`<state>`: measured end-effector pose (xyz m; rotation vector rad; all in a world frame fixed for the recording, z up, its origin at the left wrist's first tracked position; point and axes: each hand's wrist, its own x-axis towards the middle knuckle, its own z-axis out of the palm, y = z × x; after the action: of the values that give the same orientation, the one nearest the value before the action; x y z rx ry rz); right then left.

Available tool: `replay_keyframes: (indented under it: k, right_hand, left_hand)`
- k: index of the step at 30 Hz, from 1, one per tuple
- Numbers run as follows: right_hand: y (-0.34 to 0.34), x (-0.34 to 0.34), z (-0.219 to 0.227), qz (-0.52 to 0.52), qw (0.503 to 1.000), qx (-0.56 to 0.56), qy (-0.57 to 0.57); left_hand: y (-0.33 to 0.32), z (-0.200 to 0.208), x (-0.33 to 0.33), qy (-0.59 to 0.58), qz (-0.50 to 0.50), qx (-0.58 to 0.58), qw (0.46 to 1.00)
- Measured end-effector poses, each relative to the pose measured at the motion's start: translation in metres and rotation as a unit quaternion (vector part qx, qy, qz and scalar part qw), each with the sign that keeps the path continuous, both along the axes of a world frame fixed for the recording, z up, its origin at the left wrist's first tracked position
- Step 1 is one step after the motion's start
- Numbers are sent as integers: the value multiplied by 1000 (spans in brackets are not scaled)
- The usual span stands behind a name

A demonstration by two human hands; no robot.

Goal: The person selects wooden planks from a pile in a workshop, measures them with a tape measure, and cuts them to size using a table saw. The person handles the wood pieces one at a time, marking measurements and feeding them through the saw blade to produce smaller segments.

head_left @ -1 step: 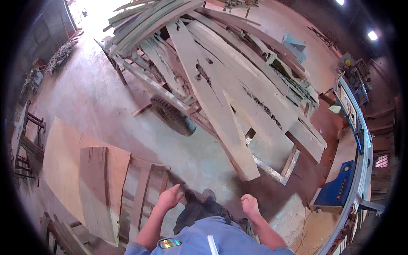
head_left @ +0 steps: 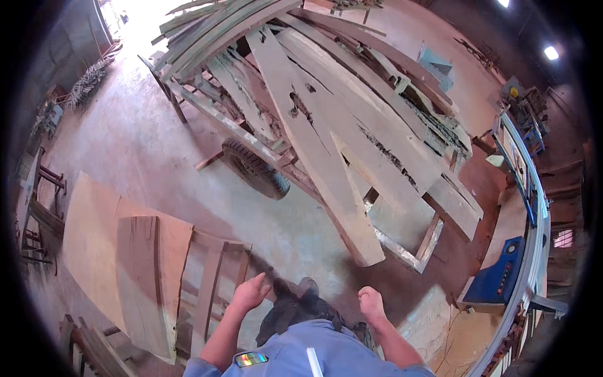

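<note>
My left hand [head_left: 250,293] hangs at the left of my body with its fingers curled in, and I see nothing in it. On the other side my right hand [head_left: 370,301] is closed in a loose fist, also with nothing showing in it. Neither hand touches anything. Beside the left hand stands a wooden frame [head_left: 212,286]. In front of me, beyond both hands, a wheeled metal cart [head_left: 411,259] carries long rough planks. Its nearest plank [head_left: 352,229] slants toward me, with its end between and ahead of my hands.
At the left, a dark board [head_left: 139,264] lies over a pale wood sheet [head_left: 88,232]. The cart's black tyre [head_left: 254,169] stands on the concrete floor [head_left: 157,157]. To the right is a machine with a blue control panel [head_left: 499,273] and a long metal edge.
</note>
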<state>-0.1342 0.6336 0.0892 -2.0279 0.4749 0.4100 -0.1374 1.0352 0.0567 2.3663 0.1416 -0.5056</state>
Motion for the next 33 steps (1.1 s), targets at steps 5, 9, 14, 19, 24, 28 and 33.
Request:
replay_keyframes:
  k: [5, 9, 14, 19, 24, 28, 33]
  right_hand:
    - [-18, -11, -25, -13, 998, -51, -19]
    - [-19, -11, -32, -59, 998, 1, 20]
    - [-18, 6, -52, -29, 998, 51, 4]
    - [-7, 56, -32, -40, 989, 143, -2]
    - [-23, 81, -9, -104, 967, 230, -19]
    - [-39, 91, -1, -131, 964, 227, -46]
    - [-25, 112, 16, -201, 957, 203, -46]
  left_hand:
    - [6, -8, -27, 181, -76, 54, 979]
    - [5, -32, -45, 154, -90, 48, 983]
    - [-2, -20, -15, 103, -85, 47, 990]
    - [-9, 24, 29, 74, -47, 93, 992]
    - [-20, 40, 70, 72, -47, 85, 993]
    - [-27, 38, 115, 22, -27, -3, 999]
    - [-2, 25, 222, -53, 86, -225, 969]
